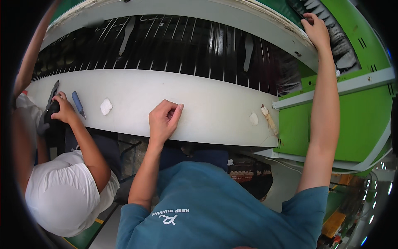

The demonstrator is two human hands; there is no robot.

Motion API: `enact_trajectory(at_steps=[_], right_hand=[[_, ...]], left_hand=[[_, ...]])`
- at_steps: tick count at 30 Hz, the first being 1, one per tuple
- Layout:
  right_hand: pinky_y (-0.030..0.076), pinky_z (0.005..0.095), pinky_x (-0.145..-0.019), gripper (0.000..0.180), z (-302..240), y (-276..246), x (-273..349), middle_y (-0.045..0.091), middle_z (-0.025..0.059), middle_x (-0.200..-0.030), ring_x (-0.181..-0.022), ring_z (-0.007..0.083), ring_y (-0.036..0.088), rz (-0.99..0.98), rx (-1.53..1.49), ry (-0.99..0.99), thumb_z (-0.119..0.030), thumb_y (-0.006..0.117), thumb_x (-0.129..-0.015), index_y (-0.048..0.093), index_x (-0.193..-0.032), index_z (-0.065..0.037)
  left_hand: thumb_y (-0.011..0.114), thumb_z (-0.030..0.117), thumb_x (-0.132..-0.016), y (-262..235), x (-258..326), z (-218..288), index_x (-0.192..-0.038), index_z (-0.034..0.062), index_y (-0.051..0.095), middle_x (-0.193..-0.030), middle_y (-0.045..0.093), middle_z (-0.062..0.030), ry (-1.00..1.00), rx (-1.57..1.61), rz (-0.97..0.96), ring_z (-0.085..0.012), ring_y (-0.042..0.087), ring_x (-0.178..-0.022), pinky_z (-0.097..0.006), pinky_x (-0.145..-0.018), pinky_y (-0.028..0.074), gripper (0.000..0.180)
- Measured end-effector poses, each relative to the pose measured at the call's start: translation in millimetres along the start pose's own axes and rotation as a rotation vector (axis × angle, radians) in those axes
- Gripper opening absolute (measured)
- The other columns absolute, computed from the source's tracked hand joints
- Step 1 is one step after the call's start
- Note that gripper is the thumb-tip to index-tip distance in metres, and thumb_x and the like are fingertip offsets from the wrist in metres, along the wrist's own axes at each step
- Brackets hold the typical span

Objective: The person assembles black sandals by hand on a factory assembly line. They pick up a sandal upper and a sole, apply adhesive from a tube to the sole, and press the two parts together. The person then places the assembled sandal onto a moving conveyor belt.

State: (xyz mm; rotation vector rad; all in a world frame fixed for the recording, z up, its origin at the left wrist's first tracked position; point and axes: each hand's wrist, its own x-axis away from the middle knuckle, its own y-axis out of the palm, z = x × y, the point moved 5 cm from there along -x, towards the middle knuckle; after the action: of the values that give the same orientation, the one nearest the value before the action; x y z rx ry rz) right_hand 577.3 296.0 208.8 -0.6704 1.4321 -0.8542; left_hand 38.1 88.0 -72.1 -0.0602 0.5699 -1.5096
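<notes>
My left hand (163,122) curls, fingers together, over the counter (207,103); my right hand (317,32), clamped or not I can't tell, meets the far-right dark piece (296,7), probably light, bendy, best edge-pinched.

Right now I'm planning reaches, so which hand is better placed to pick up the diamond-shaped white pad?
The left hand, I'd judge: it is at the white worktop, much nearer the white pad, with nothing visibly held. The right hand is stretched out to the upper right.
</notes>
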Motion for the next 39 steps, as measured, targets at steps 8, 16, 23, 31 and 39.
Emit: enact_trajectory(at_steps=[8,16,23,31,39], right_hand=[[0.052,0.0497,-0.114,0.042,-2.6,-20.2,12.1,0.074,0.0124,-0.141,-0.133,0.0353,0.069,-0.017,0.250,0.290,-0.046,0.063,-0.103,0.074,-0.142,-0.037],[0.058,0.0443,-0.102,0.037,47.1,25.1,-12.4,0.083,0.0137,-0.122,-0.119,0.0334,0.077,-0.108,-0.236,0.035,-0.041,0.069,-0.103,0.081,-0.132,-0.023],[0.048,0.0582,-0.119,0.050,106.8,19.0,-12.3,0.070,0.0206,-0.150,-0.142,0.0437,0.064,-0.265,0.337,0.448,-0.047,0.053,-0.101,0.073,-0.144,-0.030],[0.046,0.0607,-0.123,0.052,153.8,-3.9,-5.9,0.064,0.0194,-0.160,-0.150,0.0436,0.058,-0.321,0.464,0.703,-0.036,0.054,-0.101,0.072,-0.148,-0.020],[0.057,0.0439,-0.105,0.041,234.3,28.9,-45.2,0.082,0.0139,-0.129,-0.118,0.0378,0.078,-0.198,-0.215,0.067,-0.034,0.075,-0.102,0.080,-0.137,-0.013]], left_hand=[[0.083,0.015,-0.099,0.0,-0.8,-1.9,-0.087,0.0026,0.078,-0.077,0.069,-0.0073,0.030,-0.043,-0.024,-0.0178,0.066,-0.060,-0.031,-0.059,0.052,0.018],[0.083,0.014,-0.098,4.1,0.7,-7.6,-0.089,0.0019,0.079,-0.082,0.072,-0.0099,0.044,-0.035,0.002,-0.0207,0.070,-0.065,-0.032,-0.062,0.055,0.016],[0.081,0.022,-0.099,2.7,3.7,-11.9,-0.083,0.0060,0.076,-0.080,0.072,-0.0091,0.045,-0.043,0.017,-0.0260,0.070,-0.067,-0.038,-0.063,0.056,0.023],[0.082,0.021,-0.099,3.0,3.7,-12.3,-0.085,0.0056,0.077,-0.080,0.072,-0.0081,0.071,-0.037,-0.002,-0.0238,0.071,-0.067,-0.037,-0.063,0.055,0.021],[0.078,0.026,-0.100,15.7,1.5,-15.3,-0.085,0.0069,0.077,-0.078,0.071,-0.0077,0.113,0.003,-0.044,-0.0276,0.070,-0.069,-0.041,-0.064,0.056,0.025]])
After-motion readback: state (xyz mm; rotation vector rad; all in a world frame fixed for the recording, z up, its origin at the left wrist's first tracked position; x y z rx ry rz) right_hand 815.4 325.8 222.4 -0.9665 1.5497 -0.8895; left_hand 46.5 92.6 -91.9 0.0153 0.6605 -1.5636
